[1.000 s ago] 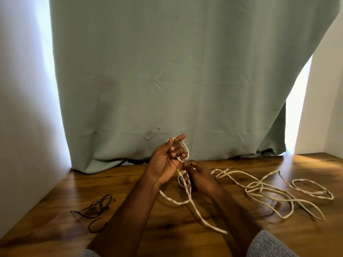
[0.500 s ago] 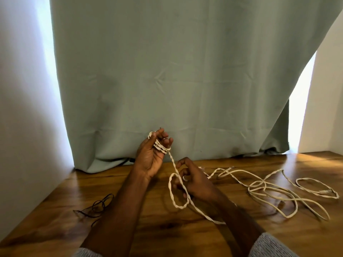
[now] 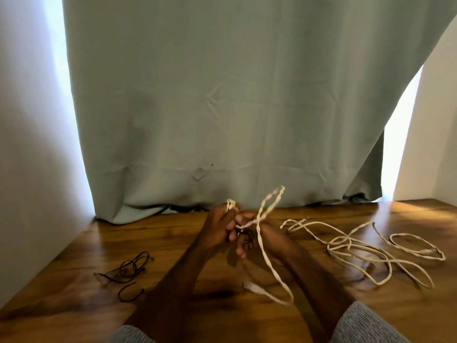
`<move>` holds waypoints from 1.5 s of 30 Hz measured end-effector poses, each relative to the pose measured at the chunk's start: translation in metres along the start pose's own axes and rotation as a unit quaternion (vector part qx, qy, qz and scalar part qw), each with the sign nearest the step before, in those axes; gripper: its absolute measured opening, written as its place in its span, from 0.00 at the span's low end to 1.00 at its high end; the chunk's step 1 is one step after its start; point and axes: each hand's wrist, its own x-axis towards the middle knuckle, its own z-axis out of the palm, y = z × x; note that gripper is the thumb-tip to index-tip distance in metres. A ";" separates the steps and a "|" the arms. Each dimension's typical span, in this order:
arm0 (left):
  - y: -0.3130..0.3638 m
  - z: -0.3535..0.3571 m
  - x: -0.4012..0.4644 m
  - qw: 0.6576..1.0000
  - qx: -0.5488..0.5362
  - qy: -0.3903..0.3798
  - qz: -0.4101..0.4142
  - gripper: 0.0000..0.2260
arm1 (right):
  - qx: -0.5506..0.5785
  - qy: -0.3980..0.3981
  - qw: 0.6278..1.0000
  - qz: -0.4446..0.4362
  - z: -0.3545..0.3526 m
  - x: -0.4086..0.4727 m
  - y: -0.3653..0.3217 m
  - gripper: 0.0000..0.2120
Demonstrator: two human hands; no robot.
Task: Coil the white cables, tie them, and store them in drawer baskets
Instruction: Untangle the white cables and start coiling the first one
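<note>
Since the earlier frame the hands have drawn together above the bench (image 3: 321, 315). Left hand (image 3: 217, 226) and right hand (image 3: 268, 237), both clamped on the white cable (image 3: 265, 253); its loose loops lie at right beside them.

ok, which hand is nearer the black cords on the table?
Left. The left hand is above the table, right of the black cords; the right hand is farther right, beyond it.
</note>
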 end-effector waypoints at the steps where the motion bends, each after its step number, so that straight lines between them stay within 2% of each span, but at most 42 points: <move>1: -0.003 0.002 -0.001 1.000 0.008 -0.015 0.010 0.14 | 0.002 0.010 1.000 0.001 -0.002 0.001 -0.001 0.10; 2: -0.003 0.004 -0.001 1.000 0.020 -0.009 0.013 0.14 | 0.001 0.022 1.000 0.006 -0.004 0.002 -0.003 0.09; 4: -0.003 0.005 0.004 0.998 0.033 0.054 -0.006 0.14 | 0.013 0.051 0.998 0.032 -0.010 0.004 -0.005 0.09; 7: -0.002 0.006 0.012 0.988 -0.036 0.108 -0.102 0.16 | 0.106 0.093 0.986 0.087 -0.019 0.006 -0.009 0.14; 10: 0.001 0.004 0.010 0.979 -0.064 0.080 -0.174 0.17 | 0.183 0.113 0.968 0.128 -0.030 0.006 -0.010 0.17; 13: -0.001 -0.001 0.007 0.960 -0.186 -0.002 -0.209 0.24 | 0.166 0.125 0.969 0.133 -0.036 0.008 -0.007 0.15; 16: -0.004 -0.008 0.007 0.925 -0.296 -0.095 -0.220 0.28 | 0.012 0.191 0.970 0.149 -0.033 0.010 -0.001 0.14; 19: 0.001 -0.015 0.004 0.891 -0.377 -0.140 -0.209 0.23 | -0.198 0.263 0.931 0.158 -0.033 0.010 0.003 0.14; 20: 0.004 -0.016 0.003 0.885 -0.392 -0.145 -0.204 0.21 | -0.310 0.270 0.898 0.157 -0.038 0.009 0.002 0.14; 22: 0.008 -0.016 0.003 0.889 -0.387 -0.142 -0.199 0.18 | -0.526 0.273 0.794 0.137 -0.049 0.008 -0.002 0.18; 23: 0.008 -0.015 0.003 0.894 -0.376 -0.137 -0.202 0.18 | -0.585 0.287 0.751 0.104 -0.053 0.008 -0.006 0.19; 24: 0.009 -0.015 0.002 0.896 -0.370 -0.134 -0.207 0.18 | -0.607 0.309 0.730 0.056 -0.055 0.007 -0.010 0.20; 25: 0.009 -0.015 0.001 0.893 -0.372 -0.135 -0.213 0.18 | -0.602 0.332 0.726 -0.005 -0.054 0.007 -0.013 0.19; 28: 0.011 -0.017 -0.001 0.873 -0.398 -0.167 -0.225 0.19 | -0.537 0.352 0.733 -0.222 -0.047 0.006 -0.013 0.12; 29: 0.011 -0.017 -0.001 0.867 -0.405 -0.184 -0.224 0.19 | -0.518 0.332 0.744 -0.261 -0.044 0.007 -0.011 0.12; 30: 0.011 -0.017 -0.001 0.862 -0.410 -0.198 -0.222 0.19 | -0.490 0.295 0.773 -0.272 -0.040 0.007 -0.010 0.14; 33: 0.011 -0.013 -0.004 0.849 -0.436 -0.203 -0.218 0.19 | -0.332 0.162 0.913 -0.171 -0.025 0.006 -0.010 0.09; 35: 0.013 -0.009 -0.006 0.843 -0.456 -0.182 -0.221 0.21 | -0.265 0.103 0.954 -0.098 -0.018 0.008 -0.007 0.10; 38: 0.015 -0.002 -0.006 0.853 -0.450 -0.133 -0.227 0.20 | -0.173 0.048 0.984 -0.015 -0.017 0.013 -0.002 0.12; 40: 0.013 0.002 -0.004 0.862 -0.437 -0.112 -0.230 0.19 | -0.170 0.022 0.985 0.002 -0.019 0.014 -0.001 0.12; 43: 0.011 0.009 -0.002 0.880 -0.408 -0.079 -0.230 0.19 | -0.191 0.066 0.979 -0.018 -0.019 0.010 -0.001 0.12; 45: 0.009 0.013 0.001 0.892 -0.389 -0.054 -0.222 0.20 | -0.150 0.104 0.983 -0.025 -0.017 0.008 0.004 0.13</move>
